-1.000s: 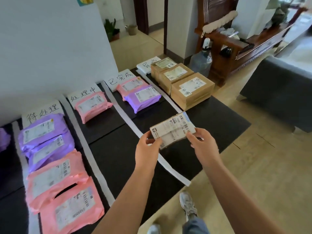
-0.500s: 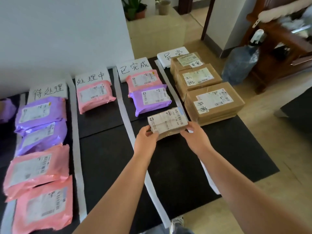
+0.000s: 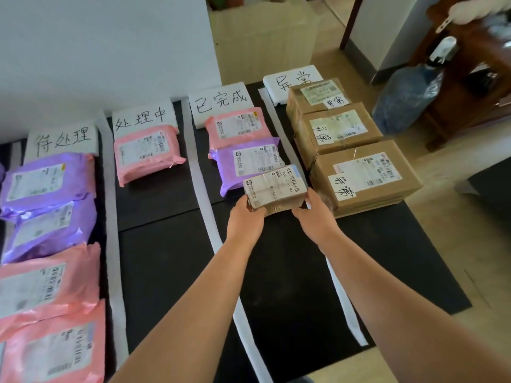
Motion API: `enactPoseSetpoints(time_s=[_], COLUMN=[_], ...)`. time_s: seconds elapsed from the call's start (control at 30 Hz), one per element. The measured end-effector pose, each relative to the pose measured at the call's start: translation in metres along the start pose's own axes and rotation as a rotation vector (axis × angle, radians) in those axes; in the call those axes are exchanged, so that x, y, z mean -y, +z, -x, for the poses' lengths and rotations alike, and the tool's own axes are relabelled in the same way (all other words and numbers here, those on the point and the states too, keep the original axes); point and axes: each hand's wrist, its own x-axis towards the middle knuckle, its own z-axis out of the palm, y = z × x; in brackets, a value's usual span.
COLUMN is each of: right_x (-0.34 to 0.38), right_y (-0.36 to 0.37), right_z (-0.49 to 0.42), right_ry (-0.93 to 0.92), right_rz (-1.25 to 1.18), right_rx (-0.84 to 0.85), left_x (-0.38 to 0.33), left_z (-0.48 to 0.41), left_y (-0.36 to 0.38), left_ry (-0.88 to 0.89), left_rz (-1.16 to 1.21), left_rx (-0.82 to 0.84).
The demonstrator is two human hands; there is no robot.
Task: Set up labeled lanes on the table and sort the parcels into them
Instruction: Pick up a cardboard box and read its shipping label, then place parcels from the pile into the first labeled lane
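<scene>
The box moved forward, held between left grip and right grip.

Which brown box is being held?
The smallest box, held between left hand and right hand; the three bigger boxes rest in the rightmost lane.

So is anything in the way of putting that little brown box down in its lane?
Nothing visible. The left hand and right hand hold the small brown box over bare black table, just this side of the purple parcel.
</scene>
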Motion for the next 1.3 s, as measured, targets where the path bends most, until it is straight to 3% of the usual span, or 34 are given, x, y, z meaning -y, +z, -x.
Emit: enactPoseSetpoints(time_s=[0.37,0.53,0.83,1.03,1.3], right_x=[-0.003,0.003,0.034,0.045,0.066], right_y=[0.001,-0.005,0.025,0.067,0.146], right_z=[0.026,0.058,0.124,0.17,0.244], right_ry=[0.071,-0.041,-0.288,-0.398,-0.483], right_rz=[0.031,0.02,0.124,0.182,0.211], right_rx=[-0.093,-0.087,0.09,0.234,0.284], left_x=[0.01,0.012,0.037,0.07,0.136], left_z=[0.026,0.064,0.136,0.18,0.244], left_y=[-0.009,-0.02,-0.062,-0.104,-0.189], left_ry=[-0.077,-0.032,0.022,0.006,-0.064], left_rz=[-0.025,-0.026,-0.072,0.021,0.152], left_rx=[-0.035,-0.111,-0.297,-0.408,-0.548])
